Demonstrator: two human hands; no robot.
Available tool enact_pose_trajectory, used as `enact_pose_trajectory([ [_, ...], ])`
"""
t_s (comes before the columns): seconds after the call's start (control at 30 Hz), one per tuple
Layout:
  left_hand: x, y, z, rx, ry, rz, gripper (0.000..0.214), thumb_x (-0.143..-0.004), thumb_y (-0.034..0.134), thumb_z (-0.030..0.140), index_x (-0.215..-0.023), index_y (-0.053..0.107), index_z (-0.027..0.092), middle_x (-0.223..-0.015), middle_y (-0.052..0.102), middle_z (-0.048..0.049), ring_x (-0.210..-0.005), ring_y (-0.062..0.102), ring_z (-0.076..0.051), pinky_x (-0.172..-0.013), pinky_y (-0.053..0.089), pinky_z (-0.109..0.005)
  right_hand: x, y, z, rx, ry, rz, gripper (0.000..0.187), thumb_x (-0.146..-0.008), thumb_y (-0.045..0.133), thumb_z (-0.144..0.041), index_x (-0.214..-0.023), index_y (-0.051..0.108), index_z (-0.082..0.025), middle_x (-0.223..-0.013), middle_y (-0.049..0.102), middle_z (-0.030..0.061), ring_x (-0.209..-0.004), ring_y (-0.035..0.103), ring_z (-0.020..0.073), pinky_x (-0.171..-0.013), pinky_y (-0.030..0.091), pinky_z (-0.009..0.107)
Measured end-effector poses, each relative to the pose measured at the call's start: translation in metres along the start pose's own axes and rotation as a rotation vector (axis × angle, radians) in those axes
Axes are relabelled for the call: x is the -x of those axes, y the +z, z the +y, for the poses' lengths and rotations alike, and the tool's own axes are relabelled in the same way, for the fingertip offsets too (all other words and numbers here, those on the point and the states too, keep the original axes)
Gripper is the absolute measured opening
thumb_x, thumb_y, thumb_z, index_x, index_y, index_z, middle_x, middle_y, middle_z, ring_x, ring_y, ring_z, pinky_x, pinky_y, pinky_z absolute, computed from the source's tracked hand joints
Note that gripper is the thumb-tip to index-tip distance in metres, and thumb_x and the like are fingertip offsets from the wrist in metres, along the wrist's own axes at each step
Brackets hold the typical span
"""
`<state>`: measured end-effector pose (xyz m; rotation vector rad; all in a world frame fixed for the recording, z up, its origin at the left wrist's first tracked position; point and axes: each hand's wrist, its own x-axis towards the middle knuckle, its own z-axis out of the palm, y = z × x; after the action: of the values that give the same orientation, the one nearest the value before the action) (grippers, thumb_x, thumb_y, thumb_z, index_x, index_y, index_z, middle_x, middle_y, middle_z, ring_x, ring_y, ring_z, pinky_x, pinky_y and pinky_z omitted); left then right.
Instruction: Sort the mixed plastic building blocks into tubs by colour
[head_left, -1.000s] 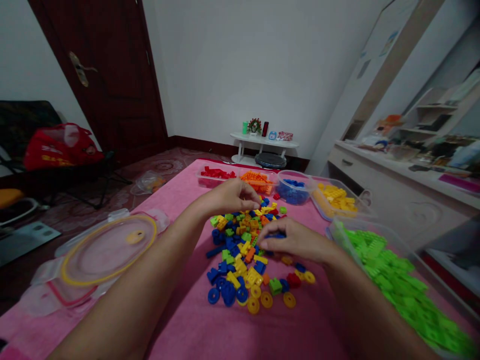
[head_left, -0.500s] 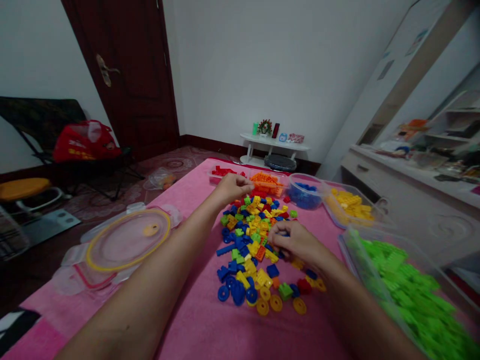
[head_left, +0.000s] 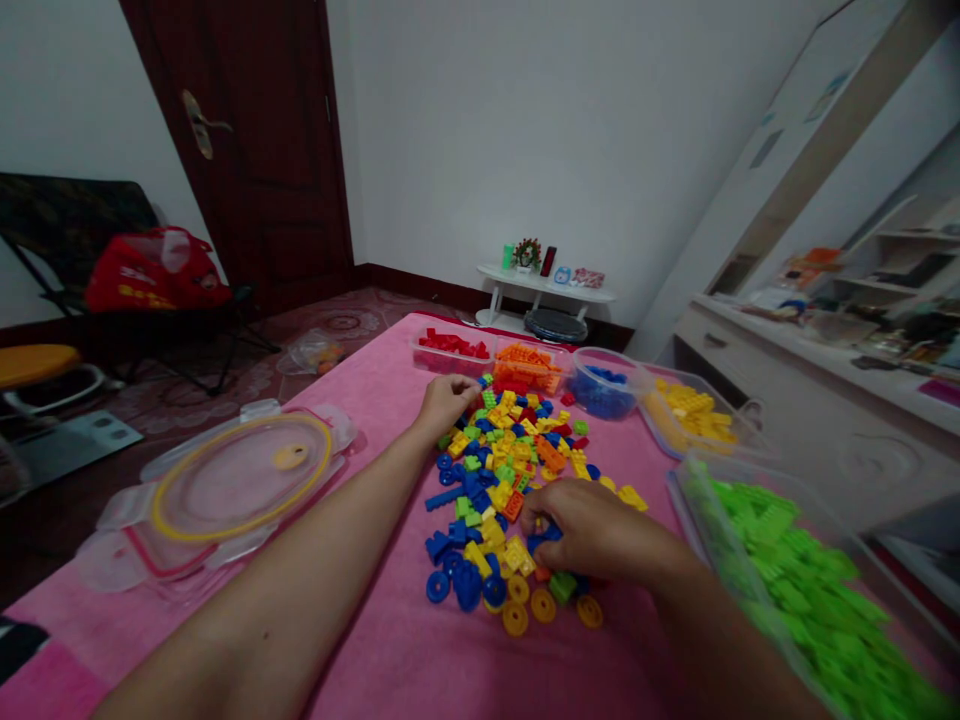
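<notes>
Right hand [head_left: 589,525] moved nearer over pink cloth [head_left: 465,665], white wall [head_left: 570,130] beyond.

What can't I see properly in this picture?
In the head view:
Whatever the left hand may pinch: the hand itself hides it.
What lies behind the right hand: covered by it.
Near end of the green-brick box: cut off by the lower edge.
Clutter on the dresser: too blurred.
</notes>
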<state>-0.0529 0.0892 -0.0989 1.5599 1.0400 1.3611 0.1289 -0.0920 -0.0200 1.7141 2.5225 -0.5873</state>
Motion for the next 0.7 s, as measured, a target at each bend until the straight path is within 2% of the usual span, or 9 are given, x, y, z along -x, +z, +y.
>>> enact_pose_trajectory([
  [0.1,0.000,-0.001,-0.001,0.147,-0.081,0.059,0.023,-0.063,0.069,0.033,-0.071,0.069,0.011,-0.059,0.065,-0.0023,-0.050,0.053,-0.010,-0.052,0.041,-0.021,0.003,-0.008,0.005,-0.058,0.011,0.037,0.017,-0.062,0.065,-0.023,-0.079,0.067,-0.021,-0.077,0.066,-0.0003,-0.067,0.056,0.0127,-0.055,0.033,0.021],
  [0.17,0.000,-0.001,-0.001,0.211,-0.119,0.082,0.025,-0.061,0.070,0.035,-0.069,0.068,0.011,-0.058,0.064,-0.0024,-0.048,0.051,-0.009,-0.051,0.040,-0.021,0.003,-0.026,0.014,-0.121,0.060,0.087,0.016,-0.065,0.064,-0.023,-0.080,0.066,-0.019,-0.074,0.066,0.0001,-0.064,0.056,0.0121,-0.054,0.035,0.021],
  [0.33,0.001,0.002,-0.001,0.257,-0.143,0.099,0.026,-0.059,0.070,0.035,-0.068,0.067,0.011,-0.057,0.063,-0.0020,-0.048,0.050,-0.008,-0.050,0.039,-0.020,-0.025,-0.100,0.061,-0.062,0.331,0.326,0.010,-0.069,0.061,-0.022,-0.077,0.063,-0.016,-0.064,0.065,0.0044,-0.055,0.057,0.0135,-0.055,0.041,0.025],
  [0.4,0.001,0.003,-0.001,0.264,-0.142,0.103,0.025,-0.059,0.071,0.034,-0.067,0.067,0.011,-0.055,0.062,-0.0014,-0.048,0.050,-0.008,-0.050,0.039,-0.020,-0.044,-0.128,0.089,0.008,0.431,0.412,0.007,-0.071,0.057,-0.020,-0.069,0.062,-0.016,-0.065,0.065,0.0073,-0.058,0.058,0.0154,-0.060,0.042,0.029],
  [0.47,0.001,0.004,-0.001,0.271,-0.139,0.104,0.024,-0.059,0.071,0.034,-0.067,0.067,0.011,-0.054,0.061,-0.0010,-0.047,0.049,-0.008,-0.049,0.038,-0.020,-0.060,-0.145,0.114,0.070,0.510,0.495,0.008,-0.072,0.058,-0.021,-0.074,0.064,-0.015,-0.073,0.067,0.0113,-0.070,0.062,0.0206,-0.067,0.044,0.035],
  [0.53,0.002,0.004,0.000,0.277,-0.138,0.100,0.024,-0.060,0.070,0.034,-0.067,0.066,0.011,-0.053,0.060,-0.0008,-0.046,0.049,-0.008,-0.049,0.038,-0.021,-0.073,-0.149,0.132,0.115,0.571,0.576,0.021,-0.070,0.064,-0.026,-0.088,0.064,-0.015,-0.091,0.067,0.0156,-0.085,0.062,0.0262,-0.075,0.043,0.039],
  [0.6,0.002,0.003,0.001,0.282,-0.141,0.096,0.023,-0.060,0.070,0.033,-0.067,0.066,0.011,-0.053,0.060,-0.0007,-0.046,0.049,-0.009,-0.049,0.038,-0.021,-0.083,-0.141,0.136,0.121,0.574,0.640,0.037,-0.067,0.069,-0.029,-0.101,0.062,-0.015,-0.107,0.064,0.0189,-0.097,0.059,0.0296,-0.081,0.042,0.042],
  [0.7,0.003,0.003,0.002,0.285,-0.148,0.096,0.020,-0.061,0.069,0.031,-0.066,0.066,0.011,-0.052,0.059,-0.0002,-0.046,0.049,-0.008,-0.049,0.038,-0.021,-0.092,-0.113,0.113,0.071,0.445,0.680,0.036,-0.070,0.067,-0.029,-0.103,0.063,-0.016,-0.112,0.063,0.0172,-0.102,0.058,0.0292,-0.086,0.041,0.042],
])
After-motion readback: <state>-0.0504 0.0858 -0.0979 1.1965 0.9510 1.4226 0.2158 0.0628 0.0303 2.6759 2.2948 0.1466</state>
